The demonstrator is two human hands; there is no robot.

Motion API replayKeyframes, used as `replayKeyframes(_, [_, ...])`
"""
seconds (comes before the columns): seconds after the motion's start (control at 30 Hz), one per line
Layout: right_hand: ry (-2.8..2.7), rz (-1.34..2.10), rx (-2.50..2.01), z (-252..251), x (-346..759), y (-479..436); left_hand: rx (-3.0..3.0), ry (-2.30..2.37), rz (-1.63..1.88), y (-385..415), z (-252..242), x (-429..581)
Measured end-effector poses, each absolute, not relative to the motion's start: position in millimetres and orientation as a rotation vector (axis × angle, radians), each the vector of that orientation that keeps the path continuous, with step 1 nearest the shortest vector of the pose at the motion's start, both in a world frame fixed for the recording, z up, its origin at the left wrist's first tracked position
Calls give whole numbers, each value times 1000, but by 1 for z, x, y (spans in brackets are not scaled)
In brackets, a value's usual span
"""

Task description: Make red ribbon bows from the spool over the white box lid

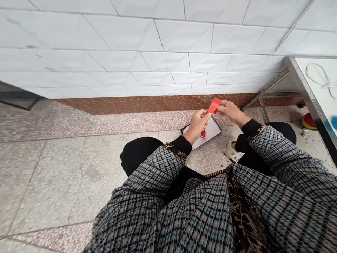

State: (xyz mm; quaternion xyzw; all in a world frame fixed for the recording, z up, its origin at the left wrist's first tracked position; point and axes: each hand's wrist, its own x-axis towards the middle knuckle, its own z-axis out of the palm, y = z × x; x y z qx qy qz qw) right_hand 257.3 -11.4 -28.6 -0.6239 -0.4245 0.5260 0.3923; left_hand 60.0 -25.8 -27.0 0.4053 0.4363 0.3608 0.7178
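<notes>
Between my hands is a flat red strip (214,105), folded or looped; whether it is ribbon, tape or paper I cannot tell. My left hand (197,123) pinches its lower end between thumb and fingers. At the upper right end, the fingers of my right hand (230,111) are closed on the strip too. Below them on the floor lies a shallow white tray or box lid (212,130) with a dark rim, partly covered by my left hand. A small red looped thing (203,134) shows just under my left hand; I cannot make out whether it hangs or lies in the tray.
A white tiled wall (168,38) with a brown skirting (131,105) rises ahead. To the right stands a metal-edged table (316,102) bearing a white cord (322,79). Beneath it sits a red and yellow round thing (308,121). My shoe (231,150) rests on the speckled floor (60,175).
</notes>
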Motion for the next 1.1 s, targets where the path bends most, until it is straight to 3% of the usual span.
replayKeyframes(0.4, [-903, 1618, -1424, -24, 252, -20, 961, 877, 751, -25, -26, 56])
replayKeyframes(0.77, [-1069, 1384, -1442, -31, 259, -12, 862, 742, 836, -20, -23, 47])
replayKeyframes(1.1, [-887, 1479, -1520, -32, 252, -14, 889, 838, 737, -26, -23, 52])
